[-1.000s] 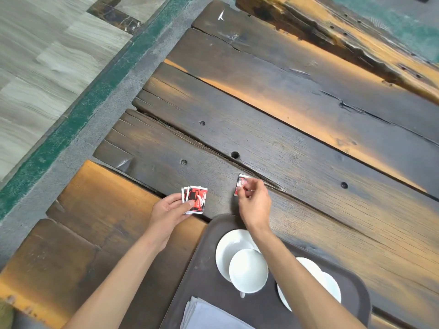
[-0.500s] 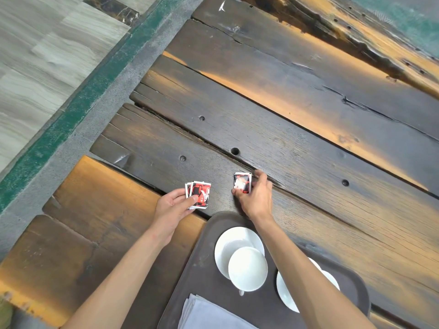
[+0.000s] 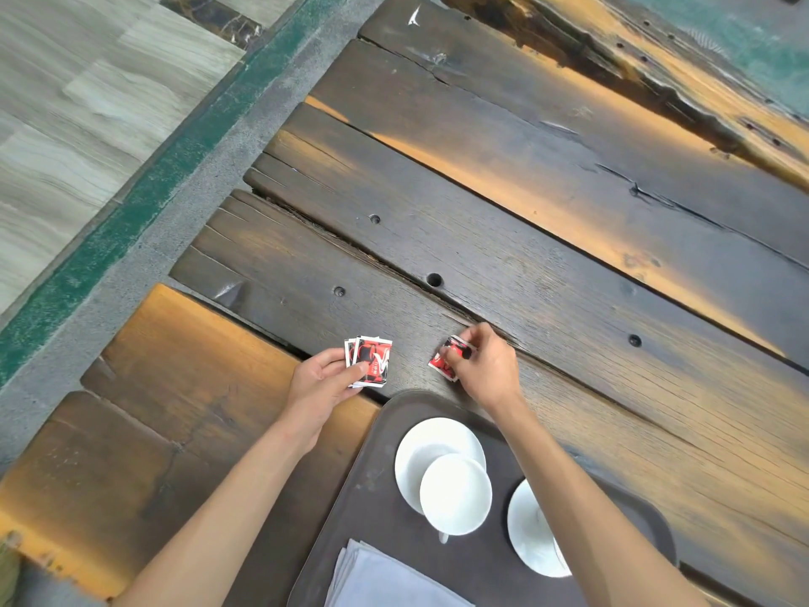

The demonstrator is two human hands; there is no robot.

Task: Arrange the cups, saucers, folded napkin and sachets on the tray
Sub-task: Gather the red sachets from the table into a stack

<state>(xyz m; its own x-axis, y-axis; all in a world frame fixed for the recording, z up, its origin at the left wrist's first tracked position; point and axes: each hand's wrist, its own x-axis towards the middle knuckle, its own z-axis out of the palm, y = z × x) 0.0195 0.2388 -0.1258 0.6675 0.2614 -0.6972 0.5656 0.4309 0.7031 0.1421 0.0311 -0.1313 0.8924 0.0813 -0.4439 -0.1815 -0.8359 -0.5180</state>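
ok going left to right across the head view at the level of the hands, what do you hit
left hand → stack of sachets it holds → bare wooden table → single sachet → right hand pinching it. The tray sits nearer, below that line.

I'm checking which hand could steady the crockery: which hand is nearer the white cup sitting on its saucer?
Right. The right hand is just beyond the dark tray's far rim, above the white cup; the left hand is off the tray to the left.
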